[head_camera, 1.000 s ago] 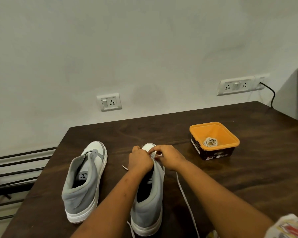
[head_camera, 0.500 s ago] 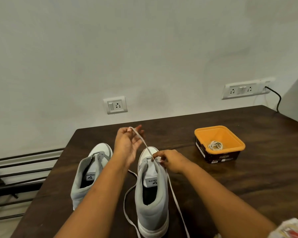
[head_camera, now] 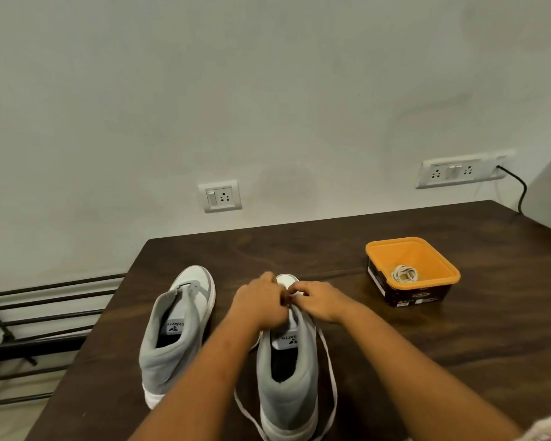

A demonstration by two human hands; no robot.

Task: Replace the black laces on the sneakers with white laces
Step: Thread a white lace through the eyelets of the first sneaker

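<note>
Sneaker (head_camera: 287, 393) points toe toward wall (head_camera: 268, 90); left hand (head_camera: 261, 302), right hand (head_camera: 319, 301) pinch white lace (head_camera: 331, 370).

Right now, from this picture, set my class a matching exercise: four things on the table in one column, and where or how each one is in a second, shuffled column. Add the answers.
Things
1. sneaker on the left
2. sneaker on the right
3. coiled white lace
4. orange tub

Places or states
A. inside a container
B. right of both shoes, touching neither
C. left hand and right hand on it, loose lace trailing
D. untouched, no lace showing

Pairs: 1-D, 2-C, 3-A, 4-B
</note>
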